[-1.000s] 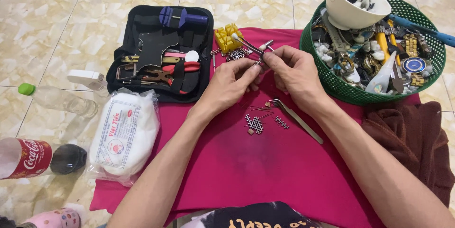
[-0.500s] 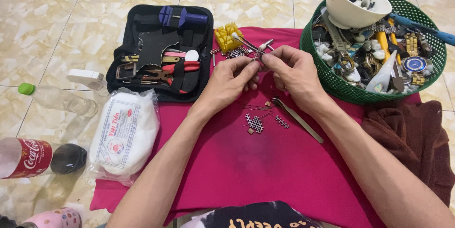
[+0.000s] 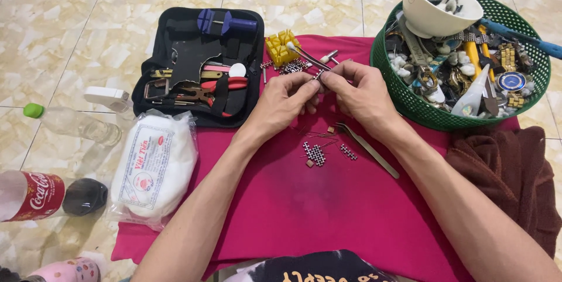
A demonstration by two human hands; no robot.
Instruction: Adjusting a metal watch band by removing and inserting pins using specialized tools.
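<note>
1. The watch band piece (image 3: 319, 74) is a short strip of small metal links, silver with darker checks, mostly hidden by fingertips, so its length cannot be told.
2. The left hand (image 3: 284, 101) pinches one end of it between thumb and forefinger, tips pressed together on the metal.
3. The right hand (image 3: 357, 91) pinches the other end the same way, fingers closed on it; the two hands meet at the piece, held just above the cloth.
4. Just below the grip lie loose band links (image 3: 316, 154) and a few thin pins, with tweezers (image 3: 369, 150) beside them under the right wrist.
5. Just beyond the grip sits a yellow block (image 3: 280, 46) with small tools near it.
6. To the left of the grip an open black tool case (image 3: 199, 65) holds pliers and drivers; to the right a green basket (image 3: 433, 117) holds watch parts and a white bowl (image 3: 436, 8).
7. All rests on a pink cloth (image 3: 328, 217) spread over a beige tiled floor (image 3: 82, 24); a bag of cotton (image 3: 155, 168) and two bottles lie further left.
</note>
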